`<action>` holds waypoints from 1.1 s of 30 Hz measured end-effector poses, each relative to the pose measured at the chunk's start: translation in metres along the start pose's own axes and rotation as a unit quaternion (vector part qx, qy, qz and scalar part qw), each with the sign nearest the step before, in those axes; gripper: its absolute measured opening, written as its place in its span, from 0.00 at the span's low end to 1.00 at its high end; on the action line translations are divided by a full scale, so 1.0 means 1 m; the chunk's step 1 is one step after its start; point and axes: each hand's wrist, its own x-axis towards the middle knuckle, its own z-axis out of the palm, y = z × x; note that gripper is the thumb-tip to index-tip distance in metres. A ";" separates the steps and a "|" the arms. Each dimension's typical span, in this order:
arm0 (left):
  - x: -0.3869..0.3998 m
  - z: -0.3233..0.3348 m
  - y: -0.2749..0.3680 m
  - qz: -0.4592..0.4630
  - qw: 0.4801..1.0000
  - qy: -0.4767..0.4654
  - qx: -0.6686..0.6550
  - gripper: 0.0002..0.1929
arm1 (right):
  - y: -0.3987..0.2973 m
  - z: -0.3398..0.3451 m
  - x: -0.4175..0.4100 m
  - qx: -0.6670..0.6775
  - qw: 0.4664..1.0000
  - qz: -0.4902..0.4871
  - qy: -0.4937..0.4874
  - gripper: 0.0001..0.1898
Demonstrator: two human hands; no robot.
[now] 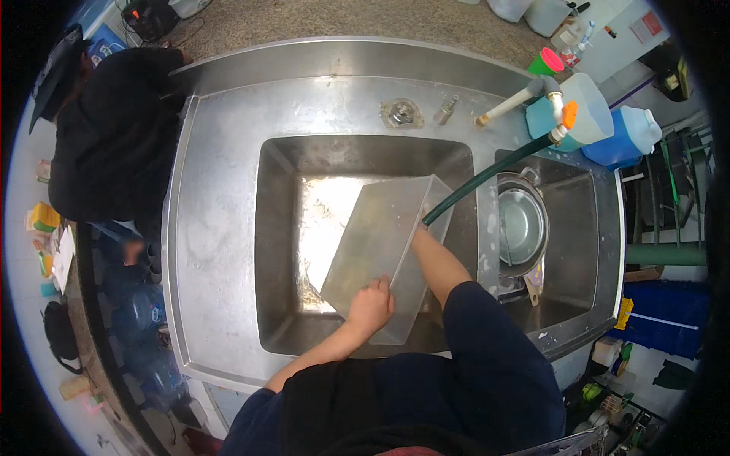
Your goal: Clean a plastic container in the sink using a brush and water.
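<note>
A translucent plastic bin is tilted on its side in the large steel sink basin. My left hand grips the bin at its near edge, fingers curled over the rim. My right hand reaches in at the bin's open side; the bin wall hides most of its fingers. A dark green hose runs down from the tap and meets my right hand, where its end is out of sight. Whether the fingers close around the hose cannot be told.
Metal pots and utensils fill part of the smaller right basin. Behind it stand a PVC tap pipe with an orange valve handle, a pale bucket and a blue jug. A drain strainer lies on the ledge. Another person stands left.
</note>
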 end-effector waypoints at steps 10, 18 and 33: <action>0.001 0.003 -0.008 0.013 1.000 0.014 -0.023 0.16 | -0.031 0.124 -0.062 0.475 0.874 -0.013 0.104 0.28; 0.001 0.002 -0.002 0.028 0.999 0.011 -0.032 0.18 | -0.003 -0.018 0.023 0.773 0.608 -0.033 0.179 0.28; -0.005 -0.004 -0.021 0.009 1.000 -0.026 -0.014 0.18 | -0.066 0.117 0.024 0.913 0.184 -0.300 -0.205 0.30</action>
